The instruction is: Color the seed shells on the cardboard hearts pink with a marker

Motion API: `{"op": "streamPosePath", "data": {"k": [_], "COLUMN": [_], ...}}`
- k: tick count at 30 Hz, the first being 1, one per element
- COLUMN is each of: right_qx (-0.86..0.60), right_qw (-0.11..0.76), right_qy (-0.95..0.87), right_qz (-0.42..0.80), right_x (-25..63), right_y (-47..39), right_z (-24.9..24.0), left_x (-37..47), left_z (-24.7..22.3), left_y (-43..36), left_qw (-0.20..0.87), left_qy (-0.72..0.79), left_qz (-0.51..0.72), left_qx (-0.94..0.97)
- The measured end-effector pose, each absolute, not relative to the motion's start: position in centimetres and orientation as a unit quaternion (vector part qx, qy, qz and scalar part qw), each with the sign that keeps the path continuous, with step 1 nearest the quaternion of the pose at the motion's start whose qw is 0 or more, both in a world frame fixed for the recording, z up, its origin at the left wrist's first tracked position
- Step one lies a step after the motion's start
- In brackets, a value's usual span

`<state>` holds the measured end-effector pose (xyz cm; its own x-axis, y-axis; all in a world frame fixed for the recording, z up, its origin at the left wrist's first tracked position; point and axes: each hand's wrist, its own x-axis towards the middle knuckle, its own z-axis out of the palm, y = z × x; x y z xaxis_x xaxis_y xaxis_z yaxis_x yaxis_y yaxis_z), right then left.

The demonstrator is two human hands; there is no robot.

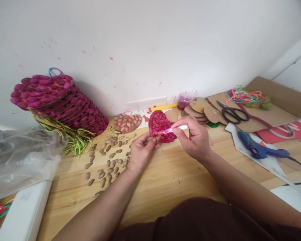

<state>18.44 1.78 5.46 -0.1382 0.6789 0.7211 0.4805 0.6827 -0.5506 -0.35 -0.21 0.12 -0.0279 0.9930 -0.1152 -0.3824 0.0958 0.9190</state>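
My left hand (143, 149) is closed on the lower left edge of a heart-shaped piece (157, 121) covered with peanuts, most of them painted magenta. One peanut (158, 137) near its lower edge still looks tan. In my right hand (194, 137), pinched between thumb and fingers, is a paintbrush (182, 128) with a white handle; its pink-coated end lies across the front of the heart. Left of my left hand, many loose unpainted peanuts (112, 163) are scattered on the wooden table. Behind them lies another heart (127, 123) with unpainted peanuts on a red base.
A leaning stack of magenta peanut hearts (65, 100) with green cords stands left. A plastic cup of magenta paint (184, 100), cardboard shapes (198, 110), black scissors (233, 113), a blue glue gun (262, 149) and colored cords (245, 96) sit right. A plastic bag (22, 160) and white box (25, 211) lie left.
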Motion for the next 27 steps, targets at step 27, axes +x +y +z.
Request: {"op": "streamPosePath", "data": {"k": [27], "right_qx": [-0.321], "right_qw": [0.519], "right_qy": [-0.790], "right_qz": [0.064], "right_x": [17.79], "right_y": [1.18], "right_z": [5.65], "left_x": [-0.33], "left_z": [0.01], "left_y": [-0.17], "left_qw": [0.601], "left_qy": [0.434], "left_qz": [0.576], "left_qx": [0.344]}}
